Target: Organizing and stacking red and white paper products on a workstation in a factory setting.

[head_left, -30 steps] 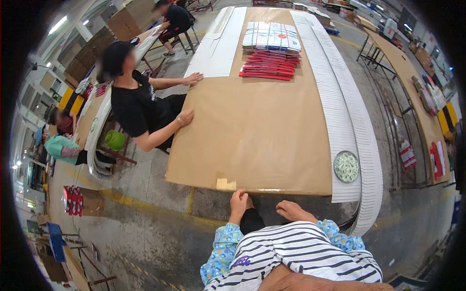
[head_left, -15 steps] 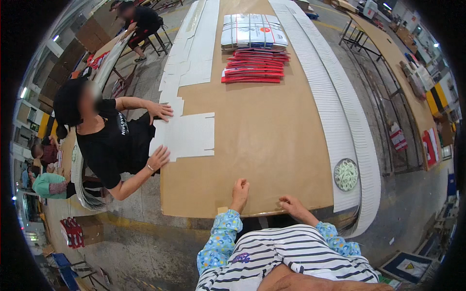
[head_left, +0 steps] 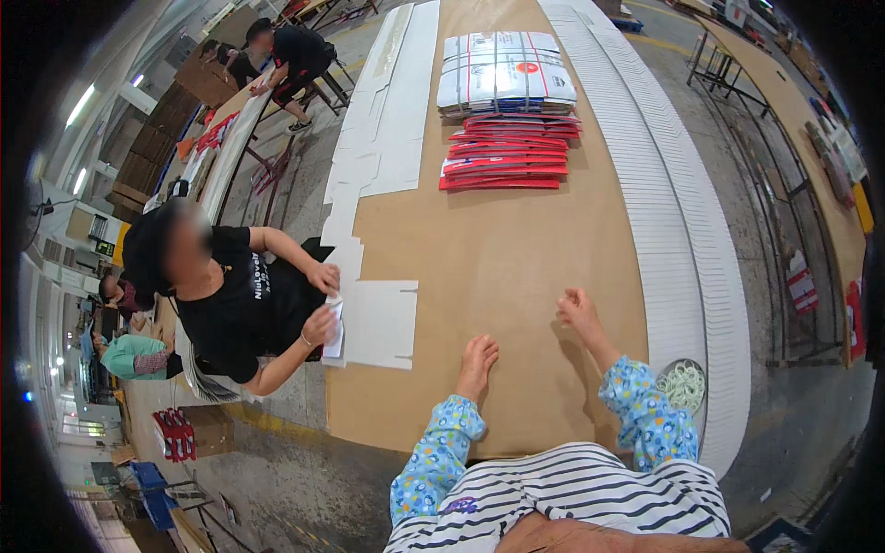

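My left hand [head_left: 479,359] hovers over the near middle of the brown table [head_left: 516,258], its fingers loosely bent and nothing in them. To its right and farther in, my right hand [head_left: 579,313] is raised above the same surface, casting a shadow, fingers slightly curled and apart, holding nothing. Across the left edge, a person in black holds the turned-up end of a white cardboard sheet [head_left: 385,318] with both hands. Ahead on the table lies a stack of flat red packages [head_left: 507,157], with a strapped bundle of white flat packages [head_left: 505,69] behind it.
More white cardboard sheets [head_left: 378,157] overlap along the table's left side. On the right runs a long row of white ridged cardboard [head_left: 682,230]; a round bowl of pale green bands [head_left: 682,382] rests near its close end. Another long table [head_left: 793,120] stands farther right.
My right hand has reached forward over the table; my left hand has moved slightly right. The person opposite has lifted the near end of the white sheet and brought both hands together there.
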Demonstrator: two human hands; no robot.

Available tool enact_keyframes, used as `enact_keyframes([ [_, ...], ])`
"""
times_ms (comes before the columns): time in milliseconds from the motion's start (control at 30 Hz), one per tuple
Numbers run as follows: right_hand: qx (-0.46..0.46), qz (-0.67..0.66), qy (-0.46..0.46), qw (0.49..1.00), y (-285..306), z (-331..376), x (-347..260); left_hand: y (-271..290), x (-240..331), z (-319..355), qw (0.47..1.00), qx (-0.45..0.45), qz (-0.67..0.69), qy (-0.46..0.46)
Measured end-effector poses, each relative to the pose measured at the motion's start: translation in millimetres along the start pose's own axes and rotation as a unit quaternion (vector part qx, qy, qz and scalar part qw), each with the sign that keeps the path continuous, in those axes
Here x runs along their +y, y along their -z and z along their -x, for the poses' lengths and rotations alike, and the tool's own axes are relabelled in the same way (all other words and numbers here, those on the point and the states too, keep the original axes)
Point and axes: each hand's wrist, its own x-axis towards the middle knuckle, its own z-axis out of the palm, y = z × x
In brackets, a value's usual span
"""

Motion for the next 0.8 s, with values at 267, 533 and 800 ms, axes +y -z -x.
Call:
enact_keyframes([
  [267,0.104,0.061,0.079,0.99,10,-117,-34,-77,68,-94,0.989,-0.094,0.112,-0.008],
  [533,0.18,0.06,0.094,0.977,32,-194,-92,-162,132,-140,0.979,-0.067,0.19,-0.014],
  [800,0.299,0.041,0.127,0.945,83,-261,-136,-200,157,-122,0.968,-0.015,0.245,-0.042],
])
